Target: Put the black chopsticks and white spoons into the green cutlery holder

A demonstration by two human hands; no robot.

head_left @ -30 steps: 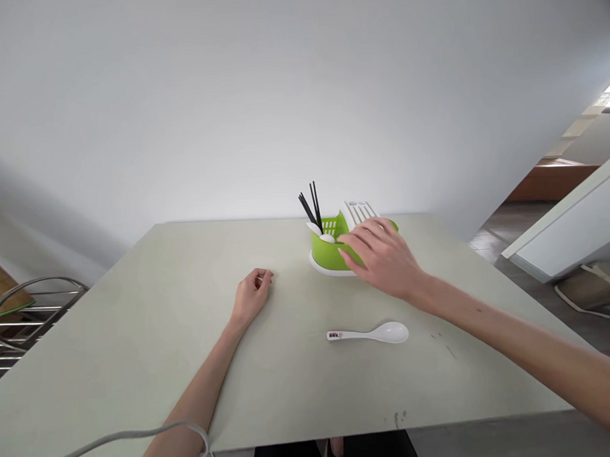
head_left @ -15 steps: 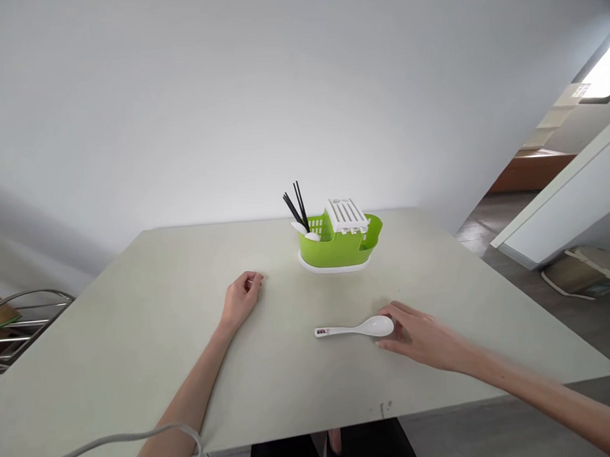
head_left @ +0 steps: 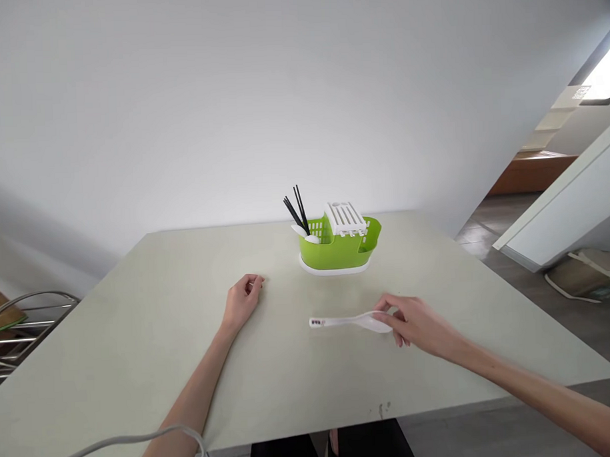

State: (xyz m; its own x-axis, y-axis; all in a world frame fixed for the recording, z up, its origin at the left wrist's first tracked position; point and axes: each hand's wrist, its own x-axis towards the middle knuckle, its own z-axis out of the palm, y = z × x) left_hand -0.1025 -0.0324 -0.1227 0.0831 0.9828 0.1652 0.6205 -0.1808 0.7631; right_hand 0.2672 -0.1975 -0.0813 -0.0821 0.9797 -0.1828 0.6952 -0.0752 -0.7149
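Note:
My right hand (head_left: pixel 411 323) grips a white soup spoon (head_left: pixel 341 320) by its bowl end, thumb across the bowl. The spoon's handle points left and bears a small dark printed mark near its tip. On the left, my left hand (head_left: pixel 244 300) rests on the table with its fingers curled in; whether anything lies inside them is hidden. Beyond both hands stands a green cutlery holder (head_left: pixel 336 253) with a white slotted top and white base. Black chopsticks (head_left: pixel 298 212) and two white spoons (head_left: pixel 311 239) lean in its left compartment.
The pale table (head_left: pixel 186 259) meets a white wall (head_left: pixel 301 108) at the back. A grey cable (head_left: pixel 127 438) crosses my left forearm. A metal rack (head_left: pixel 33 331) stands beyond the table's left edge, and a white panel (head_left: pixel 568 186) lies past the right side.
My right hand has closed on the spoon's bowl, and the spoon has shifted slightly left and appears lifted a little. My left hand stays in place.

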